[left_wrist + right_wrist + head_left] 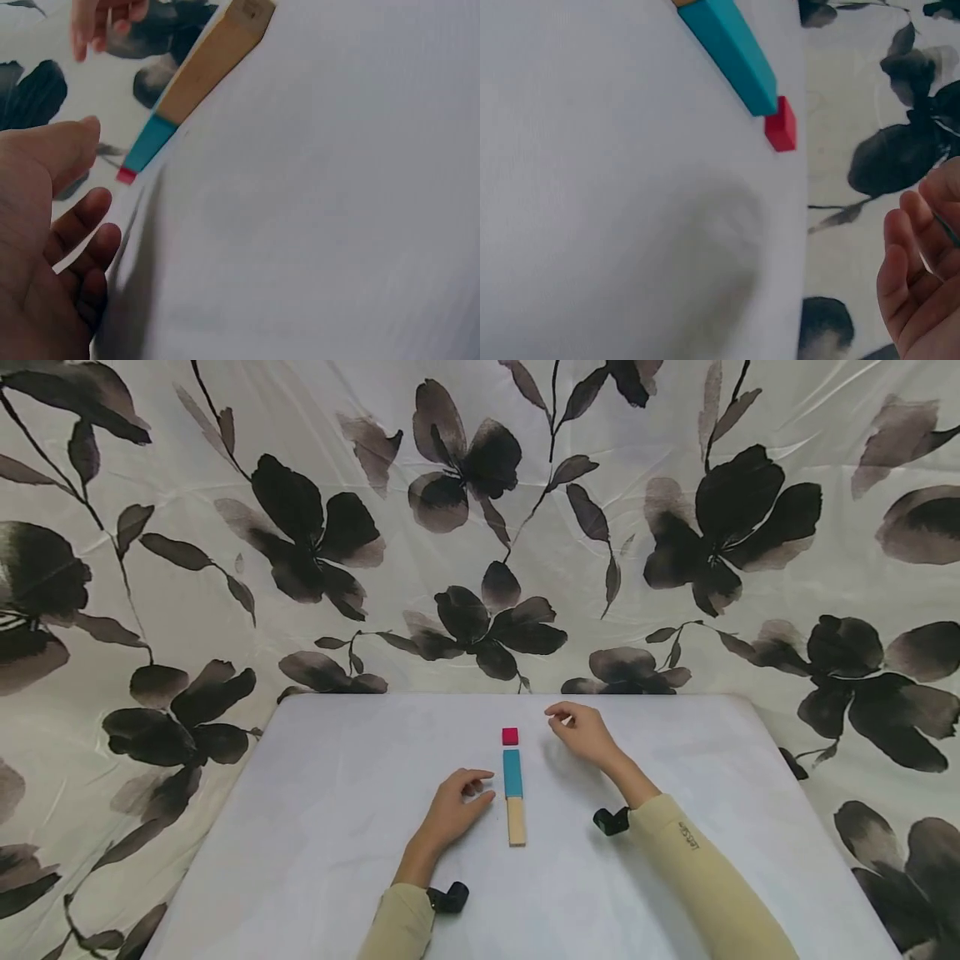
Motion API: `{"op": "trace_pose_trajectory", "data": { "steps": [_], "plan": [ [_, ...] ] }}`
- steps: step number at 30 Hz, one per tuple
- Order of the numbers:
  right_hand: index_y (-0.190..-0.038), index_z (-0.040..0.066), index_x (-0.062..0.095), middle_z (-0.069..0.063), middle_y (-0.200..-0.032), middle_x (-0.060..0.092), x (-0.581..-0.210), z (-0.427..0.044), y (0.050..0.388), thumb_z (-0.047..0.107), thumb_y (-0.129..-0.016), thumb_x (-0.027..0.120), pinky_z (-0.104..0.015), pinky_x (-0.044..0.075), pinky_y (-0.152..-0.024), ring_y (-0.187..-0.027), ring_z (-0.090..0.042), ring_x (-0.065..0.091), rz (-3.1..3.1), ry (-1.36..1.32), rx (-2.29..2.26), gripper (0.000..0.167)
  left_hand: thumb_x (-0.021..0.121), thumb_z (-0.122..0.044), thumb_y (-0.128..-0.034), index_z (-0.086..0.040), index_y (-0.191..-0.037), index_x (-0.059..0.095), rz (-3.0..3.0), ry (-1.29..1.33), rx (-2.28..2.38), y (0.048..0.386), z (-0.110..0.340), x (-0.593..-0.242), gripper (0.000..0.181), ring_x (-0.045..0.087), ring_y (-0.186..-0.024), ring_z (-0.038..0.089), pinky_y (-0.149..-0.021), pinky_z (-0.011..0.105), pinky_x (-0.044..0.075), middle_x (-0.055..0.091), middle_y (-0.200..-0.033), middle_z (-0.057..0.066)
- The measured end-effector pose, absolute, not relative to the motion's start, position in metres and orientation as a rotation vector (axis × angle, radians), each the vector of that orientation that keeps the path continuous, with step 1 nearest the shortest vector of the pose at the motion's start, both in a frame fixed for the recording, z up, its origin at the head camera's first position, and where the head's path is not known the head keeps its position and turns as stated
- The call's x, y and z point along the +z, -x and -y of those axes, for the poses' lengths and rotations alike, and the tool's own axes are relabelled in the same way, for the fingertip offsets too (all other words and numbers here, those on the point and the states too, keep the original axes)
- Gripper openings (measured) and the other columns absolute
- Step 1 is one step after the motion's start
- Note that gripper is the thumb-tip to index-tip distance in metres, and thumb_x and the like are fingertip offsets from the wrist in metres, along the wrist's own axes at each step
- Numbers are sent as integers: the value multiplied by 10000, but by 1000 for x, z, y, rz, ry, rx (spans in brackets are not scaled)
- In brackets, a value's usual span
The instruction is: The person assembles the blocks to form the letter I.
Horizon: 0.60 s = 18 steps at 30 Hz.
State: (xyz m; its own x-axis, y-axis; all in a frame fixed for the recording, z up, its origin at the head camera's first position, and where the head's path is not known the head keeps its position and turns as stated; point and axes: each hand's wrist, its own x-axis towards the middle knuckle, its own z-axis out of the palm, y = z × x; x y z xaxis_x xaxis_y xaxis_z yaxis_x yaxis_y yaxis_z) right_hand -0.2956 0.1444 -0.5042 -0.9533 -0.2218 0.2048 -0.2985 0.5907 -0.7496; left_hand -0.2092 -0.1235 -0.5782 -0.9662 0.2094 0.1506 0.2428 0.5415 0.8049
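Observation:
Three blocks lie in a line on the white table: a small red cube (510, 737) at the far end, a blue block (512, 773) in the middle and a plain wooden block (517, 822) nearest the person. The blue and wooden blocks touch end to end, while a narrow gap parts the red cube from the blue one. Just left of the blue block is the left hand (453, 806), fingers loosely bent and holding nothing. To the right of the red cube, the right hand (585, 732) hovers above the table with relaxed, bent fingers, also holding nothing.
The white table (337, 777) ends at a straight far edge. Behind it hangs a cloth (465, 552) printed with dark flowers. A small black camera sits on each wrist, the left camera (450, 898) and the right camera (611, 821).

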Motion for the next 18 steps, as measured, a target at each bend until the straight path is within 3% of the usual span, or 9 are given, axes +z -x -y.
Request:
{"op": "trace_pose_trajectory", "data": {
  "steps": [9,18],
  "plan": [
    [-1164,38,676,-95,-1087,662,-480,-181,275,146,-941,636,-452,471,-852,-1014,-282,603,2726,-557,1033,251,718,-255,-890,-190,-1154,704,2841,387,-971,194,165,-550,272,568,-834,139,-746,360,460,644,-974,-21],
    [-1241,43,633,-151,-1244,598,-461,-212,259,174,-918,666,-561,370,-963,-1172,-359,528,2749,-566,777,350,735,-282,-861,-177,-1161,709,2898,369,-623,188,192,-526,318,611,-953,251,-806,468,453,661,-1075,27]
  ]
}}
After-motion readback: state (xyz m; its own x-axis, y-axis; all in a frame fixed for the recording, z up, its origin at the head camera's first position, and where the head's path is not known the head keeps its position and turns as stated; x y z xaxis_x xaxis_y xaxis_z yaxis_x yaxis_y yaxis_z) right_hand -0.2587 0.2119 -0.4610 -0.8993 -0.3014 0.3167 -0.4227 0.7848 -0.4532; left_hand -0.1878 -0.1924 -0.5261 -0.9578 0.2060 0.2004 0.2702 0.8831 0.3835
